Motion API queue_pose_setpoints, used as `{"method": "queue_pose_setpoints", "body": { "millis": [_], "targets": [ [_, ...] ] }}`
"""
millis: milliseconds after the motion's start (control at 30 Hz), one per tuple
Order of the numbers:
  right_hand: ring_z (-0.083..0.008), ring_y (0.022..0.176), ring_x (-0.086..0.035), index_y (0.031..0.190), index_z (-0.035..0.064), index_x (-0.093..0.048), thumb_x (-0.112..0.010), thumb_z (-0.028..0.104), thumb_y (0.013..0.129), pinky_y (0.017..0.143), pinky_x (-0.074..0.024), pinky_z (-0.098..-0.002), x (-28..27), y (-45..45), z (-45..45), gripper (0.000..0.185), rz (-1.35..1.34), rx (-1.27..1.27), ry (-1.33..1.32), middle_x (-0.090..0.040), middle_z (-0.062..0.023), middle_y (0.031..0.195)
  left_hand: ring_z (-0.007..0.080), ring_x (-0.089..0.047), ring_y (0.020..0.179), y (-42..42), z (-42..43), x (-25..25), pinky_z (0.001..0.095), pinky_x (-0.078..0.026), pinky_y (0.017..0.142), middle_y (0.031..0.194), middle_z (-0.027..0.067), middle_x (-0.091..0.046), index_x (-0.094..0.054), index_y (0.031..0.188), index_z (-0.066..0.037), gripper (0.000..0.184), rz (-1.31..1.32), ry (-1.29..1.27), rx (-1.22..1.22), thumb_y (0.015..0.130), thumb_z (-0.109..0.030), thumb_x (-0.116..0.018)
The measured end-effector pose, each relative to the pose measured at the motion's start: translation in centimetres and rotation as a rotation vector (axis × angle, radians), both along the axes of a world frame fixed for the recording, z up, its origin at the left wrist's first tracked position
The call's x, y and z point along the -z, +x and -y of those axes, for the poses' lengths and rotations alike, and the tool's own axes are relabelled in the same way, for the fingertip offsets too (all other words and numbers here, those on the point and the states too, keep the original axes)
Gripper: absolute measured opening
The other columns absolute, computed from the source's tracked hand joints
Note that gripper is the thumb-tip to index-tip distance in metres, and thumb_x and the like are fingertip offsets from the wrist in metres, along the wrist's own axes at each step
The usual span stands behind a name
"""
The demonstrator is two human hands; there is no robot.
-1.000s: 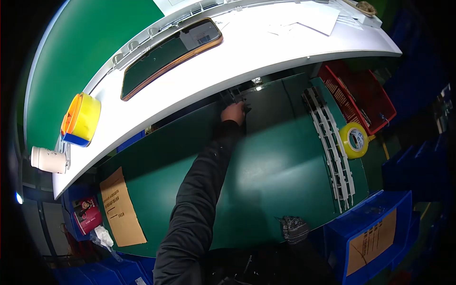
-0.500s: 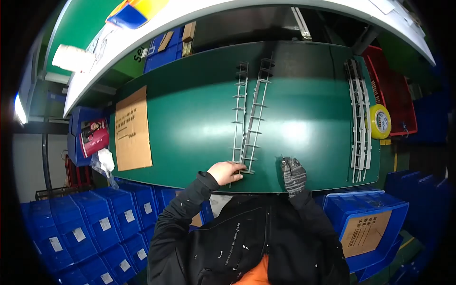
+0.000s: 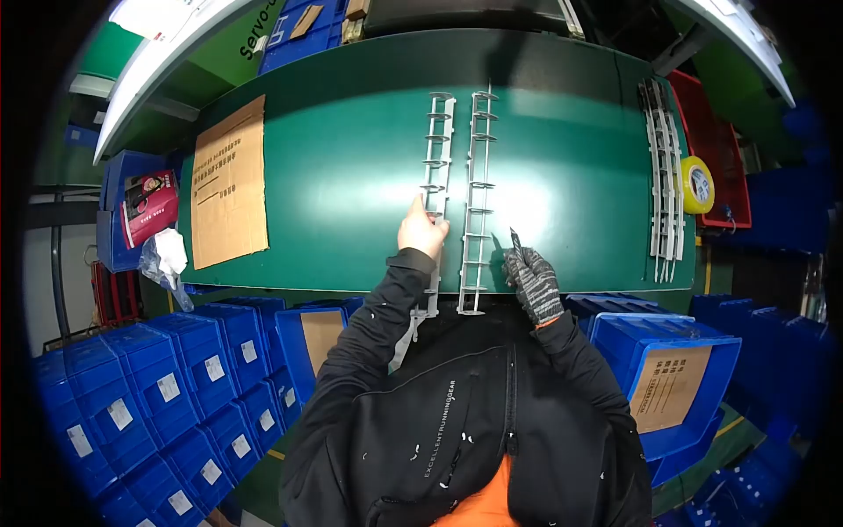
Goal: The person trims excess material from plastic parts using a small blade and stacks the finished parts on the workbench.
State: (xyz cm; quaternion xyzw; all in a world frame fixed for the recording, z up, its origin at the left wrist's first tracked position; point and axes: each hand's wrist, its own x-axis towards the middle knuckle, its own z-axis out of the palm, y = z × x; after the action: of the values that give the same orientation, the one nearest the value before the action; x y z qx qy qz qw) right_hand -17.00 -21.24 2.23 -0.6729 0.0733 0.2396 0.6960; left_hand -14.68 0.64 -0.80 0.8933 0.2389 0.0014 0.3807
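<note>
Two long, light-grey ladder-like frames with short crossbars lie side by side on the green tabletop [image 3: 342, 176]. My bare left hand [image 3: 423, 230] is closed over the left ladder-like frame [image 3: 437, 151], about midway along it, hiding part of its rails. Just to the right, with a narrow gap, runs the right ladder-like frame [image 3: 479, 186]; no hand touches it. Both near ends reach past the table's front edge. My right hand [image 3: 534, 281], in a grey knitted glove, grips a slim dark pen-like tool [image 3: 515, 239] with its point facing away from me.
Several similar frames [image 3: 665, 184] are lined up at the table's right, next to a yellow tape roll [image 3: 696, 185] and a red crate [image 3: 716, 158]. Flat cardboard [image 3: 230, 184] lies at the left. Blue bins [image 3: 167, 386] stand below left, and another blue bin [image 3: 672, 369] below right.
The two frames, crossing at their near ends before, now lie nearly parallel and nearer to me. My left hand has shifted from the near ends to midway along the left frame. The dark tool shows more clearly.
</note>
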Motion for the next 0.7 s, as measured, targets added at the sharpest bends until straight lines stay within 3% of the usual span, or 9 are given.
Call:
{"method": "queue_pose_setpoints", "body": {
  "millis": [33,133,267,300,367,500,567,600,700],
  "targets": [
    [-0.0034,0.054,-0.046,0.091,0.0045,-0.057,-0.052,0.022,0.088,0.047,-0.0360,-0.0175,-0.9,0.3,-0.1,0.019,-0.032,-0.007,0.014,-0.055,0.0014,0.069,0.0176,-0.059,0.070,-0.1,-0.8,-0.1,0.0286,-0.048,0.067,0.073,0.0102,-0.060,-0.042,0.119,0.001,0.065,0.001,-0.093,-0.024,0.063,-0.017,-0.070],
    [-0.0026,0.054,-0.048,0.092,0.0069,-0.057,-0.051,0.026,0.088,0.044,-0.0344,-0.0158,-4.6,1.7,-0.9,0.021,-0.069,0.003,0.151,-0.055,0.0023,0.069,0.0124,-0.057,0.071,-2.5,-2.0,-3.0,0.0244,-0.048,0.067,0.081,0.0078,-0.057,-0.040,0.121,0.002,0.064,0.122,-0.254,0.004,0.066,-0.010,-0.070],
    [-0.0036,0.049,-0.047,0.095,0.0049,-0.057,-0.054,0.025,0.086,0.040,-0.0325,-0.0158,-7.3,3.5,-3.0,0.022,-0.002,0.037,0.255,-0.055,-0.0002,0.068,0.0128,-0.057,0.076,-6.5,-1.0,-8.7,0.0234,-0.048,0.071,0.090,0.0085,-0.053,-0.035,0.123,0.001,0.065,0.166,-0.269,0.184,0.068,-0.006,-0.069],
    [-0.0038,0.048,-0.046,0.096,0.0039,-0.057,-0.055,0.024,0.086,0.039,-0.0323,-0.0161,-7.9,3.9,-3.4,0.023,0.022,0.068,0.293,-0.055,-0.0013,0.068,0.0236,-0.059,0.081,-7.4,-0.7,-8.8,0.0304,-0.047,0.074,0.090,0.0143,-0.055,-0.038,0.118,0.001,0.059,0.195,-0.234,0.222,0.067,-0.010,-0.067],
    [-0.0043,0.044,-0.044,0.095,0.0012,-0.056,-0.057,0.020,0.084,0.038,-0.0325,-0.0169,-9.0,4.5,-3.9,0.021,0.027,0.165,0.374,-0.053,-0.0024,0.062,0.0177,-0.058,0.078,-8.8,0.3,-9.9,0.0260,-0.047,0.071,0.088,0.0098,-0.053,-0.040,0.119,0.000,0.060,0.229,-0.090,0.344,0.066,-0.006,-0.068],
    [-0.0049,0.042,-0.043,0.088,0.0016,-0.056,-0.058,0.019,0.082,0.037,-0.0319,-0.0171,-9.7,4.5,-3.5,0.018,0.021,0.174,0.280,-0.052,-0.0012,0.058,0.0193,-0.056,0.088,-10.9,0.8,-10.3,0.0282,-0.046,0.076,0.097,0.0117,-0.054,-0.041,0.118,0.000,0.058,0.156,-0.130,0.438,0.067,-0.005,-0.067],
    [-0.0051,0.042,-0.044,0.087,0.0016,-0.057,-0.058,0.018,0.082,0.037,-0.0316,-0.0169,-9.5,4.3,-3.1,0.017,0.005,0.161,0.284,-0.052,-0.0005,0.058,0.0209,-0.054,0.100,-10.9,-0.4,-10.3,0.0311,-0.044,0.085,0.109,0.0132,-0.053,-0.041,0.120,0.002,0.051,0.063,-0.908,0.328,0.073,-0.004,-0.061],
    [-0.0053,0.042,-0.044,0.087,0.0014,-0.057,-0.058,0.017,0.081,0.037,-0.0318,-0.0170,-9.2,4.3,-2.8,0.017,0.026,0.129,0.341,-0.052,-0.0008,0.058,0.0199,-0.047,0.110,-10.3,-2.2,-9.7,0.0326,-0.041,0.091,0.118,0.0123,-0.049,-0.041,0.121,0.001,0.040,-0.008,-1.099,0.359,0.084,-0.009,-0.052],
    [-0.0059,0.042,-0.044,0.087,0.0007,-0.056,-0.058,0.016,0.081,0.037,-0.0322,-0.0173,-9.9,4.0,-3.0,0.017,0.000,0.074,0.459,-0.052,-0.0017,0.058,0.0232,-0.044,0.115,-7.9,-2.5,-11.3,0.0343,-0.039,0.093,0.124,0.0151,-0.045,-0.037,0.125,0.004,0.046,0.057,-1.323,0.414,0.089,-0.023,-0.045]
  ]
}}
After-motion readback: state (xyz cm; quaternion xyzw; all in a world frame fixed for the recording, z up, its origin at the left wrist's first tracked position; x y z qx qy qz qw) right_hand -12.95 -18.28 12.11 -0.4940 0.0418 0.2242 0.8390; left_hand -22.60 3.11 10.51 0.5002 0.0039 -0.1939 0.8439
